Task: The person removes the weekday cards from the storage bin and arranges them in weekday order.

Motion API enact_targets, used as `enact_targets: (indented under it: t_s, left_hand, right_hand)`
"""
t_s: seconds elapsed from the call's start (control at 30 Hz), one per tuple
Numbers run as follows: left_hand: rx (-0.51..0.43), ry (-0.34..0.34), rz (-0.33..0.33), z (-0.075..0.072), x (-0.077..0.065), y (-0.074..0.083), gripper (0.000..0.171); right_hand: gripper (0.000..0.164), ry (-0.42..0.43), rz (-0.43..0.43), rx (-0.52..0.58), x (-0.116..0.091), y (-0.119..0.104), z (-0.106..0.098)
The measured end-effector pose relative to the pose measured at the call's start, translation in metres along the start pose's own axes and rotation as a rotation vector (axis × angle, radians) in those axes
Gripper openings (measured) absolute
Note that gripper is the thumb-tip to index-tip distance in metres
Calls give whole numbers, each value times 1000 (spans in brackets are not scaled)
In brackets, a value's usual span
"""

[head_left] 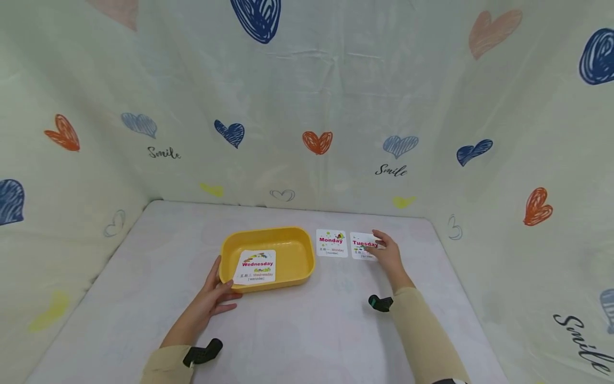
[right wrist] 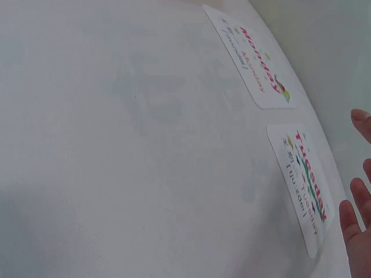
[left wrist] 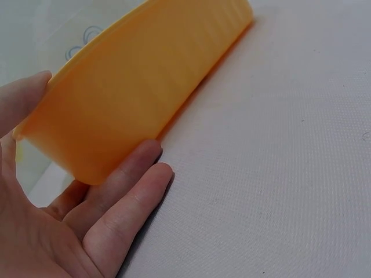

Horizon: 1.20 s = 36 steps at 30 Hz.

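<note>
A yellow tray (head_left: 307, 266) stands left of centre on the table, a Wednesday card (head_left: 256, 266) lying inside it. My left hand (head_left: 209, 298) holds the tray's near left corner. In the left wrist view the thumb (left wrist: 26, 95) is on the rim and the other fingers (left wrist: 124, 174) bend along the lower wall and base. Right of the tray lie a Monday card (head_left: 332, 243) and a Tuesday card (head_left: 361, 241), side by side. My right hand (head_left: 389, 257) is over the Tuesday card's right side, partly covering it in the head view, its fingers spread with nothing between them.
The white-covered table (head_left: 307, 336) meets a pale curtain (head_left: 288, 90) printed with hearts at the back and both sides. Black wrist mounts (head_left: 203, 352) stick out from both forearms.
</note>
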<state>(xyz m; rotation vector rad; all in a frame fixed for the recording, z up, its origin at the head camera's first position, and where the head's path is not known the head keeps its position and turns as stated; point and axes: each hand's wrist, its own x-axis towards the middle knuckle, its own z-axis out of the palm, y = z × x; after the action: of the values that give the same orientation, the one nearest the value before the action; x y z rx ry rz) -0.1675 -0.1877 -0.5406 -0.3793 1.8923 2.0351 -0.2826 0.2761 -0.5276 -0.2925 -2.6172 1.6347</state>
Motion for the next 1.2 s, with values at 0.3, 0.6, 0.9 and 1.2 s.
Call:
enact_targets:
  t_s: [0.3, 0.6, 0.9, 1.2]
  left_hand:
    - [0, 1, 1, 1, 1, -2, 86]
    - [-16, 0, 7, 2, 4, -1, 87]
    - [-11, -15, 17, -1, 2, -2, 85]
    - [-15, -7, 19, -2, 2, -2, 83]
  right_hand:
    - [58, -73, -32, 72, -16, -26, 23]
    - [52, -147, -58, 184, -31, -55, 52]
    - [51, -258, -110, 252, -45, -80, 82]
    - [56, -470, -102, 243, -55, -102, 115]
